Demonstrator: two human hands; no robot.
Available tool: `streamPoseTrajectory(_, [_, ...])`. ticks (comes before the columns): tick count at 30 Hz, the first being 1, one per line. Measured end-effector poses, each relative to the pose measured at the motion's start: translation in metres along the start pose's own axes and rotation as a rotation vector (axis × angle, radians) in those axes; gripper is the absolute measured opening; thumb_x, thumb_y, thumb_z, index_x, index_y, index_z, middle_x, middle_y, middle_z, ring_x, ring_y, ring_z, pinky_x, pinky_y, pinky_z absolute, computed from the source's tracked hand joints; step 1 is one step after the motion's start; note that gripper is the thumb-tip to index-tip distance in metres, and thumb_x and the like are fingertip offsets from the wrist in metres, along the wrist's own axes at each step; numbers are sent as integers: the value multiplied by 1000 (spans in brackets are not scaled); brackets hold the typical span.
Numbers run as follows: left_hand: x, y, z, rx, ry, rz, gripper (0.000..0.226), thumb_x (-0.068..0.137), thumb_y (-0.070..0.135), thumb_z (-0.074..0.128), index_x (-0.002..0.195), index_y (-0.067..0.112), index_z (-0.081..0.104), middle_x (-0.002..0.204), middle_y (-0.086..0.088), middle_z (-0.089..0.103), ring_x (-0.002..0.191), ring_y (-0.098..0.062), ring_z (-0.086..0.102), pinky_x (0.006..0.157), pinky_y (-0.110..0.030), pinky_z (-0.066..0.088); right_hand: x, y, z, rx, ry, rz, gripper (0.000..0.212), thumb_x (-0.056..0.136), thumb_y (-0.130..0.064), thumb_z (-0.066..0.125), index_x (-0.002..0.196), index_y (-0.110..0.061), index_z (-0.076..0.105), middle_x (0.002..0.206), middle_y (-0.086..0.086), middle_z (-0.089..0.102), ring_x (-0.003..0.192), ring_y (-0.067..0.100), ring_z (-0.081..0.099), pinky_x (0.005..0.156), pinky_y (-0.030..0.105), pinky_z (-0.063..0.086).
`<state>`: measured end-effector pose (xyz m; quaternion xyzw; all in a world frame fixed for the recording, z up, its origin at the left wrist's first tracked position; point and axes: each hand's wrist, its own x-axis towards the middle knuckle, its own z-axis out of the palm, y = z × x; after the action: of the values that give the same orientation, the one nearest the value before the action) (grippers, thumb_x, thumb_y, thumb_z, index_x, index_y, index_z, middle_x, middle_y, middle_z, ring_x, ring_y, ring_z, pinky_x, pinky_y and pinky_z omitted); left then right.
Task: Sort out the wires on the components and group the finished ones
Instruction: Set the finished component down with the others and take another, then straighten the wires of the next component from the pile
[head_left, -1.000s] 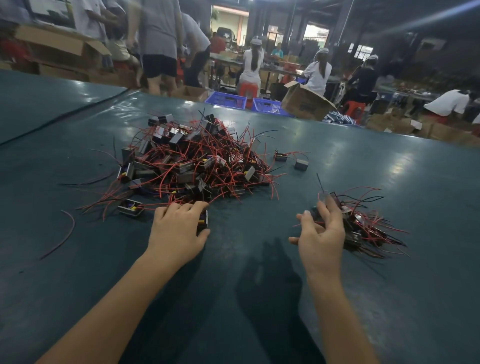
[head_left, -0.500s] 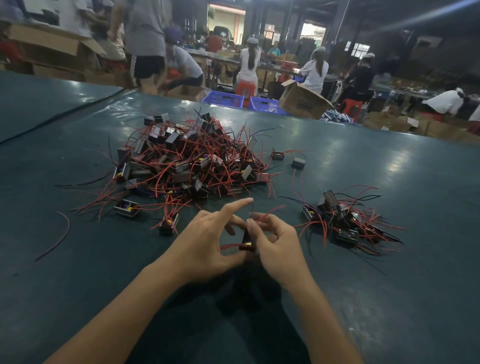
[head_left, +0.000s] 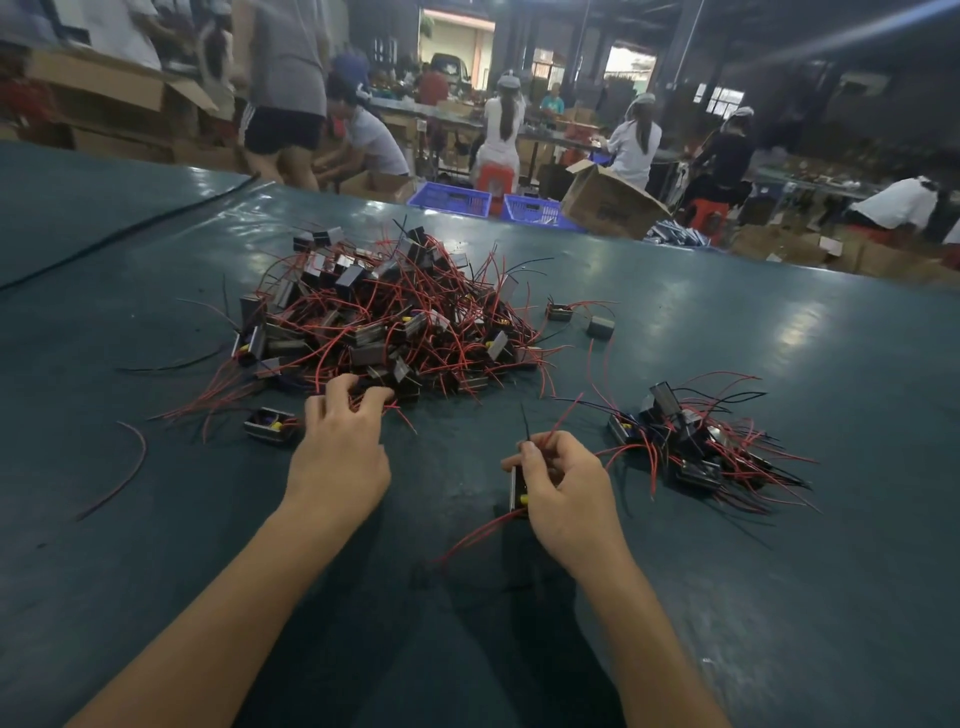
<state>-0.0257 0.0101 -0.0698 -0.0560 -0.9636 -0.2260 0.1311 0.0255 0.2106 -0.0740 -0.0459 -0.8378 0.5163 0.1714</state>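
The right hand (head_left: 566, 491) grips a black component (head_left: 518, 488) low over the green table (head_left: 779, 597). Its thumb and forefinger pinch the component's wires (head_left: 525, 423) upright, near the smaller pile (head_left: 691, 441) on its right. The left hand (head_left: 337, 452) is at the near edge of the large tangled pile (head_left: 374, 322), fingers bent and slightly spread among red strands; whether they grasp one cannot be told.

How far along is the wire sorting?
Looks done: a small pile of black box-shaped components with red and black wires lies at the right. In hand: the right hand grips one black component with a yellow tab; the left hand is at the near edge of the big tangled pile. Left: most; that pile is far larger.
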Motion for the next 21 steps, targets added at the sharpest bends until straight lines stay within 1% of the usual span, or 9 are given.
streamPoseTrajectory(3, [-3, 8, 0, -107, 104, 175, 46, 85, 7, 66, 130, 14, 56, 139, -10, 40, 122, -29, 42, 93, -35, 46, 1, 0, 0, 1, 2, 3, 18, 100, -22, 52, 83, -25, 57, 77, -15, 72, 65, -3, 62, 56, 10, 43])
streamPoseTrajectory(5, [-6, 15, 1, -201, 134, 332, 41, 85, 12, 69, 125, 12, 60, 134, -8, 46, 119, -23, 49, 97, -32, 44, 1, 0, 0, 6, 3, -3, 17, 100, -21, 52, 83, -24, 58, 77, -15, 72, 58, -5, 59, 53, 8, 40])
streamPoseTrajectory(7, [-7, 19, 3, -299, 87, 464, 41, 85, 17, 71, 125, 15, 61, 133, -3, 47, 118, -15, 51, 99, -29, 46, 1, 0, 0, 21, 13, -5, 18, 99, -20, 53, 83, -24, 58, 75, -15, 72, 62, -3, 63, 55, 8, 43])
streamPoseTrajectory(10, [-10, 21, 7, -448, -57, 550, 46, 85, 22, 73, 128, 22, 59, 137, 6, 43, 117, -3, 50, 87, -23, 53, 1, 1, -1, 31, 16, -1, 18, 99, -19, 52, 83, -24, 58, 78, -17, 72, 70, 9, 67, 60, 14, 50])
streamPoseTrajectory(12, [-11, 21, 9, -529, -88, 523, 46, 85, 31, 72, 129, 27, 57, 136, 12, 43, 115, 1, 50, 78, -19, 55, 1, 1, -1, 37, 20, 2, 18, 99, -18, 52, 83, -24, 58, 78, -16, 73, 70, 10, 68, 61, 18, 52])
streamPoseTrajectory(14, [-10, 19, 11, -506, -87, 434, 45, 88, 43, 64, 130, 30, 54, 130, 16, 48, 111, 3, 51, 79, -22, 54, 2, 2, -1, 40, 31, 8, 19, 99, -17, 52, 83, -25, 57, 76, -14, 73, 61, 3, 64, 55, 13, 46])
streamPoseTrajectory(16, [-8, 16, 13, -390, -107, 344, 41, 92, 46, 56, 129, 28, 55, 121, 13, 57, 107, -3, 56, 87, -30, 52, 2, 2, -1, 37, 34, 26, 18, 99, -17, 51, 83, -25, 56, 72, -14, 72, 53, -1, 57, 51, 9, 41])
streamPoseTrajectory(18, [-6, 12, 13, -273, -134, 281, 36, 95, 43, 53, 127, 26, 58, 116, 8, 63, 107, -11, 58, 91, -34, 50, 2, 2, -3, 21, 31, 45, 17, 99, -17, 50, 84, -25, 54, 69, -14, 72, 53, -3, 56, 51, 7, 40])
streamPoseTrajectory(21, [-6, 9, 13, 3, -99, 239, 36, 98, 41, 45, 129, 26, 56, 122, 6, 63, 112, -18, 55, 96, -35, 43, 2, 2, -4, 16, 26, 65, 15, 99, -18, 50, 85, -24, 55, 68, -11, 72, 48, -3, 52, 48, 8, 39])
